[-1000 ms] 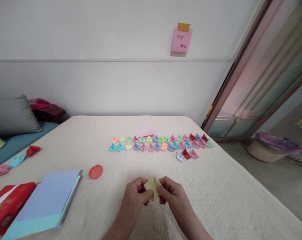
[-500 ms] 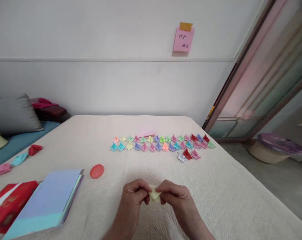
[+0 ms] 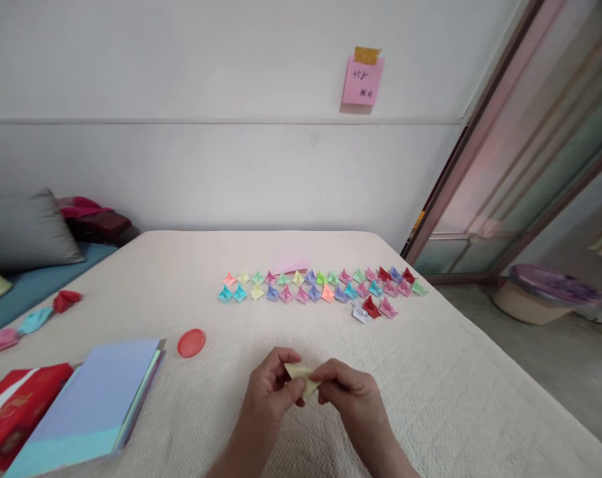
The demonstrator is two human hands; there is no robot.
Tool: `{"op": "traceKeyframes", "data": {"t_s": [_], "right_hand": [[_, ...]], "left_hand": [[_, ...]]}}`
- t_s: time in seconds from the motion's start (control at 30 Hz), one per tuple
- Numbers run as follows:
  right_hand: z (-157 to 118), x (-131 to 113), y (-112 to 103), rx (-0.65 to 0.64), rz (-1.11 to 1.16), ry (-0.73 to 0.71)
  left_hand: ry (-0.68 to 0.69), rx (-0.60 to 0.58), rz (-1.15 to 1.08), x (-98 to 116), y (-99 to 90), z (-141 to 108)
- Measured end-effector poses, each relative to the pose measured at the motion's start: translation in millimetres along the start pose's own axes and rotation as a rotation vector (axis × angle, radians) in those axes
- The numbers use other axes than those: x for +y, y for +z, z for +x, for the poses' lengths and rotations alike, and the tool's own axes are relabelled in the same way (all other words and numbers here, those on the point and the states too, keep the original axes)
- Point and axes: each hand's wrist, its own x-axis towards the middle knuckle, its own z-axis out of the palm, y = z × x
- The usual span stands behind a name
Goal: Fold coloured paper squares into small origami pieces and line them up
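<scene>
A small pale-yellow folded paper [image 3: 299, 374] is pinched between my two hands, just above the cloth-covered table [image 3: 221, 411]. My left hand [image 3: 271, 392] grips its left side, thumb in front and fingers behind. The thumb and forefinger of my right hand [image 3: 348, 395] close on its right corner. Part of the paper is hidden by my fingers. Beyond my hands, rows of small folded paper boats [image 3: 302, 294] in many colours stand across the table, with a white one [image 3: 361, 312] and a red one [image 3: 371, 307] at the right front.
Left of my hands lie a red round lid [image 3: 191, 343], a stack of coloured paper [image 3: 96, 392] and a red packet [image 3: 24, 411]. Several crumpled pieces, one red [image 3: 66, 301], rest at the far left. A pink note [image 3: 363, 81] is taped to the wall. A lined bin [image 3: 539, 295] stands right.
My left thumb has shifted onto the paper's front and my left fingers have lifted slightly. The folded paper is turned, its left tip now pointing up and left. My view has shifted a little.
</scene>
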Motion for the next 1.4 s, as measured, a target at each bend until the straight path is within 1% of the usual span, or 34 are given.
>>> {"op": "traceKeyframes", "data": {"t_s": [0.1,0.27,0.37,0.53,0.63,0.77,0.87,1.2,1.3,1.4], "right_hand": [[0,0,2,0.035,0.047,0.073],[0,0,4,0.075,0.091,0.1],[0,2,4,0.08,0.128,0.111],[-3,1,7,0.06,0.166,0.1],[-6,-4,8,0.029,0.173,0.098],[-7,-9,8,-0.036,0.194,0.123],[-5,-8,6,-0.04,0.199,0.125],[-5,-2,3,0.01,0.147,0.079],[-5,-1,2,-0.01,0.136,0.065],[-6,1,2,-0.022,0.106,0.06]], "left_hand": [[-0.001,-0.008,0.074,0,0.4,1],[-0.006,-0.079,0.214,-2,3.6,0],[-0.011,-0.113,0.191,0,6.6,-1],[-0.006,-0.133,0.159,6,8.2,-2],[0.025,-0.13,0.182,7,6.5,-2],[0.092,-0.105,0.283,6,3.1,-2],[0.121,-0.102,0.325,5,1.8,-3],[0.117,-0.147,0.266,6,3.4,-4],[0.106,-0.132,0.265,7,4.0,-3],[0.091,-0.093,0.246,4,4.0,-3]]}}
